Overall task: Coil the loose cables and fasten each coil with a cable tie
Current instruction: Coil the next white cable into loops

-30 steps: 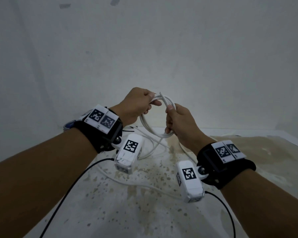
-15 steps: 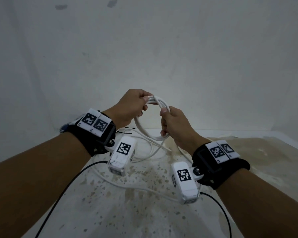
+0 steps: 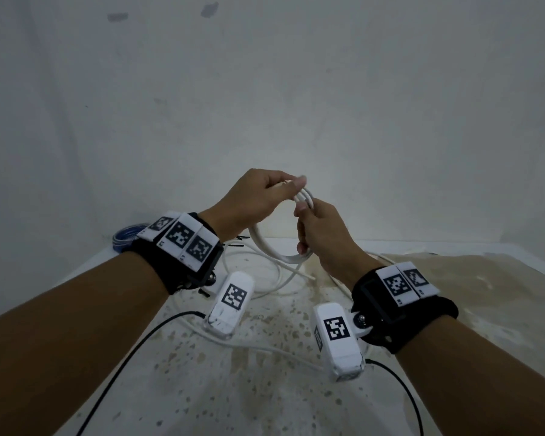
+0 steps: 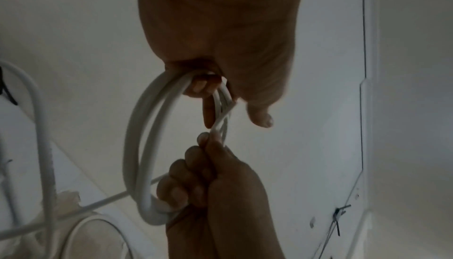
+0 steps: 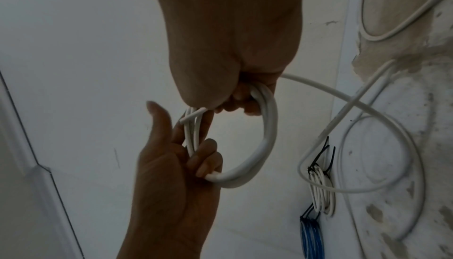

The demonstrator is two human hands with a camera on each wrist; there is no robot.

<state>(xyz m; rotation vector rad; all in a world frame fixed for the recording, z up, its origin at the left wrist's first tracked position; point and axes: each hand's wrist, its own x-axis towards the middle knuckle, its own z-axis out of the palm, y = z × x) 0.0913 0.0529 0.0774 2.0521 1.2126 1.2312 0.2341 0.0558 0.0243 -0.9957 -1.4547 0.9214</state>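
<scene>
Both hands are up above the desk [image 3: 296, 404], close together. The left hand [image 3: 252, 199] pinches the top of the white cable coil [image 3: 277, 250] with curled fingers. The right hand [image 3: 324, 237] grips its right side in a fist.

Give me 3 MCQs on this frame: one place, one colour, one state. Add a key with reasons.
1. Where is the blue coil?
A. at the table's far left edge
B. in the right hand
C. under the right wrist

2. What colour is the cable being coiled?
A. black
B. white
C. blue

3. How is that coil held?
A. lying free on the table
B. by the left hand only
C. by both hands

Key:
1 A: the head view shows it behind the left wrist, at the edge by the wall.
2 B: white loops show in all three views.
3 C: the left hand grips the top of the loops, the right hand the side, clear of the table.
</scene>
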